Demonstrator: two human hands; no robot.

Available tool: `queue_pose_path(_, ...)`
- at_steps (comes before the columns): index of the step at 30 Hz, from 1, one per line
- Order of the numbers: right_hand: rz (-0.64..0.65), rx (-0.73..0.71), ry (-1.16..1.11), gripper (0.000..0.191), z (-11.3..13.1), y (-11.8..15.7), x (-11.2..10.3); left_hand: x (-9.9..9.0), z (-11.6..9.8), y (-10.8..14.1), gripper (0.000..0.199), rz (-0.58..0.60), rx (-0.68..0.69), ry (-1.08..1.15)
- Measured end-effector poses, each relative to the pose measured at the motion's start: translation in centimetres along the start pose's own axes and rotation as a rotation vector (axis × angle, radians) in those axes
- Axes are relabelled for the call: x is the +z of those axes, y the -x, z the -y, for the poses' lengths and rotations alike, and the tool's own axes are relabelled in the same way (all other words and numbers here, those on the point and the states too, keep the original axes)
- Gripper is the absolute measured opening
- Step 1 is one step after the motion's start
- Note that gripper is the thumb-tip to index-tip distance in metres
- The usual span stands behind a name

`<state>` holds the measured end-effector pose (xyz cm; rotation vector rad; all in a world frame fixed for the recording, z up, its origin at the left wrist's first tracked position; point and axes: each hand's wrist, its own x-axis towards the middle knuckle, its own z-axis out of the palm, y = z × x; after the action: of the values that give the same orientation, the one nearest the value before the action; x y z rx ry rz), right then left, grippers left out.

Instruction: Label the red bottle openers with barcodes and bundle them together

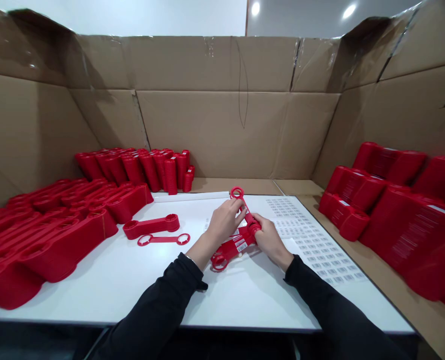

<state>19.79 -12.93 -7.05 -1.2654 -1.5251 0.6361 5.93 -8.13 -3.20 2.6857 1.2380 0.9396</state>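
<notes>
The left hand (pixel 224 222) and right hand (pixel 271 241) are both closing firmly around a red plastic double-ring piece (pixel 247 212) over the white table (pixel 94 295) (a sheet of barcode labels (pixel 312 245) is lying just beside them), with a labelled red bundle (pixel 232 250) sitting below.

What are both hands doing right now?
Left hand: closed, holding a red plastic strip just below its ring.
Right hand: closed on the lower end of that strip.
</notes>
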Motion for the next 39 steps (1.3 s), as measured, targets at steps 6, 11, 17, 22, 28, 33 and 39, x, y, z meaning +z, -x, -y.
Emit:
queue_pose_path(6, 0.001, -0.009, -0.055, 0.036, 0.3, 0.2, 0.0, -0.1, 0.0, 0.1, 0.020, -0.028, 0.033, -0.083)
queue_pose_path(11, 0.037, -0.001, -0.096, 0.037, 0.6, 0.4, 0.2, 0.2, 0.4, -0.1, 0.034, -0.096, -0.075, -0.036)
queue_pose_path(17, 0.081, -0.015, -0.146, 0.043, 1.0, 0.6, 0.5, 0.0, 1.3, -0.4, 0.041, -0.159, -0.211, -0.013)
queue_pose_path(22, 0.046, -0.010, -0.072, 0.036, 0.3, 0.4, 0.3, 0.1, 1.0, -0.1, 0.068, -0.114, -0.159, 0.044)
queue_pose_path(28, 0.068, -0.024, -0.106, 0.045, 0.6, 0.4, 0.2, 0.2, 1.4, -0.6, 0.039, -0.237, -0.174, 0.279)
queue_pose_path(33, 0.090, -0.015, -0.116, 0.046, 0.8, 0.5, 0.3, 0.0, 1.9, -1.0, 0.012, -0.325, -0.275, 0.454)
queue_pose_path(39, 0.062, 0.009, -0.087, 0.047, -0.2, 0.1, 0.0, 0.0, 2.2, -1.0, 0.022, -0.261, -0.292, 0.269)
